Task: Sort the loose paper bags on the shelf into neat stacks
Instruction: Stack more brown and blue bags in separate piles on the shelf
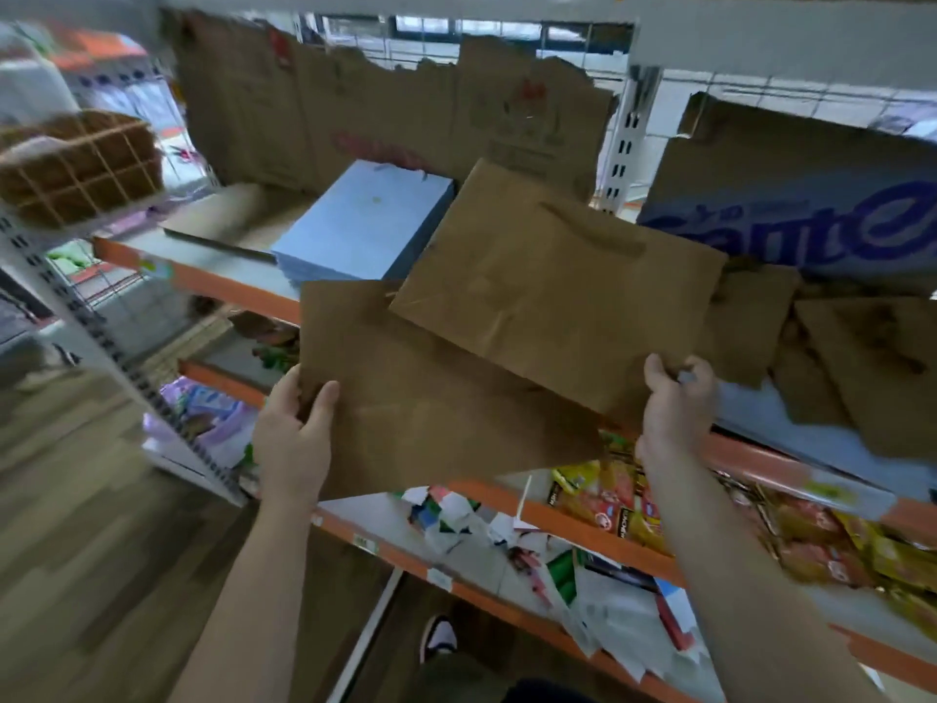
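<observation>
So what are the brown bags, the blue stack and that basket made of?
The brown bags look like matte kraft paper: creases and fold lines show. The blue stack is probably paper too, smooth, with thin layered edges. The basket looks woven, maybe wicker; too blurred to be sure.

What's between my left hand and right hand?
Head view: two overlapping brown paper bags span the gap, the lower bag held by your left hand, the upper bag by your right hand.

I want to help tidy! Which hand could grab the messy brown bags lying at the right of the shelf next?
Probably the right hand: it is just beside the loose brown bags, though it grips the upper bag. The left hand grips the lower bag, farther away.
</observation>
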Available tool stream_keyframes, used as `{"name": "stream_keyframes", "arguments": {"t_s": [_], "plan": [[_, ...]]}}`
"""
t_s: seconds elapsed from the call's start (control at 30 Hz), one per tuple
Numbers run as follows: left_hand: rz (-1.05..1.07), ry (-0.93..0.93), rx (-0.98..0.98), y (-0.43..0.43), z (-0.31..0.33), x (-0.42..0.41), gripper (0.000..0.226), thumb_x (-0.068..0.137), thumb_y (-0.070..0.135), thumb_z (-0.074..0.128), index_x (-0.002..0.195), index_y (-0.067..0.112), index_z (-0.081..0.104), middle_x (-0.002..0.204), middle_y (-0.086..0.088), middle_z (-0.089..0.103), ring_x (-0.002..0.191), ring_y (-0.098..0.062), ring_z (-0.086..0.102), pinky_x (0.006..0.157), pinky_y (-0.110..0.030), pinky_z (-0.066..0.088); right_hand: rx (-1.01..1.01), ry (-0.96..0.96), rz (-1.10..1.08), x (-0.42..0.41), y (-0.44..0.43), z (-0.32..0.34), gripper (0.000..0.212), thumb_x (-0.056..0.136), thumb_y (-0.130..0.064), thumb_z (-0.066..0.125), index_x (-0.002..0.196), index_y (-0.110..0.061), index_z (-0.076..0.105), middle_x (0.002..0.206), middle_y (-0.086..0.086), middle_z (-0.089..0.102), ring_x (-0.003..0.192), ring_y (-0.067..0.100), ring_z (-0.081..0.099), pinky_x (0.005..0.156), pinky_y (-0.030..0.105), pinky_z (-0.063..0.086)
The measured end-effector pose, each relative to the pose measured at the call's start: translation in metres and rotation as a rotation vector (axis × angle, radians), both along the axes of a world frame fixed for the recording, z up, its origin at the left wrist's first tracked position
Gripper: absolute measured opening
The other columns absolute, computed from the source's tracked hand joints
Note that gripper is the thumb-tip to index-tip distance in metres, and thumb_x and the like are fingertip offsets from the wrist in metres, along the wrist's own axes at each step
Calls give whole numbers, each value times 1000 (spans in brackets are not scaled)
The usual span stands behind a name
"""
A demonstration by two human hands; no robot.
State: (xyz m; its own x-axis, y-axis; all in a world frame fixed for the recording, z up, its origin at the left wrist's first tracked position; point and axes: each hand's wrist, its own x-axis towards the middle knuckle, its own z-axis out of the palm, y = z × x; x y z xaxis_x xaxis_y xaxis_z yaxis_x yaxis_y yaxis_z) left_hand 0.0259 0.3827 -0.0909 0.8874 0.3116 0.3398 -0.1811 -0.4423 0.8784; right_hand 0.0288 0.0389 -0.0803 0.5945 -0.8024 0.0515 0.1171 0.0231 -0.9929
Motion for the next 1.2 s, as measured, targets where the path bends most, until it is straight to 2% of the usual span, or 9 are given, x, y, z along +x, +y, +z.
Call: {"name": "stream_keyframes", "arguments": {"t_s": [0.17,0.3,0.43,0.5,0.67,0.8,0.93,1.07,1.2], "plan": [[75,-74,-2,53,23,72,15,93,32,62,107,26,60,90,17,63,85,-9,60,69,-13,40,21,-73,108,83,72,17,7,88,-19,64,93,-22,60,84,-14,66,70,-4,62,62,17,48],[97,-113,45,98,45,134,23,91,37,63,111,27,60,89,21,60,81,12,57,67,-5,40,-58,-81,166,148,118,41,8,88,-22,64,87,-17,57,82,-6,64,65,1,60,60,19,49],[82,-124,14,138,56,188,50,85,50,59,117,12,62,101,-2,67,95,-18,62,79,-35,50,-134,-101,221,201,160,60,6,88,-20,63,86,-17,58,73,-12,62,59,-2,57,54,14,45],[57,-129,2,156,59,206,49,85,51,57,117,13,63,104,-5,67,96,-21,63,78,-38,51,-152,-111,232,218,179,67,10,89,-19,63,82,-23,58,71,-15,64,61,-3,58,55,13,45],[26,-165,-14,207,71,259,42,88,45,59,116,14,64,98,0,67,86,-11,63,69,-22,46,-173,-180,230,261,228,84,7,89,-16,63,86,-20,58,75,-14,64,64,-5,59,59,10,46],[-42,-184,-88,260,76,321,13,90,36,62,102,32,63,91,20,66,80,9,62,65,-6,43,-194,-207,202,295,274,91,7,87,-20,63,84,-24,58,77,-11,65,69,1,61,62,14,49],[-124,-123,-143,320,73,398,3,87,33,62,88,32,65,82,22,70,74,7,62,68,-17,46,-203,-175,113,331,327,88,7,87,-18,64,91,-21,59,83,-10,67,77,7,64,73,26,52],[-152,84,-88,376,62,468,38,69,45,67,95,18,66,93,-6,72,85,-22,66,77,-40,50,-146,-93,38,356,387,80,7,87,-19,65,92,-20,59,92,2,71,88,23,68,84,43,56],[-292,252,-19,412,51,518,39,64,26,74,99,11,68,94,-9,70,89,-24,63,76,-38,47,-132,-29,6,373,434,71,7,88,-16,64,92,-18,58,94,6,71,88,23,67,79,40,55]]}}
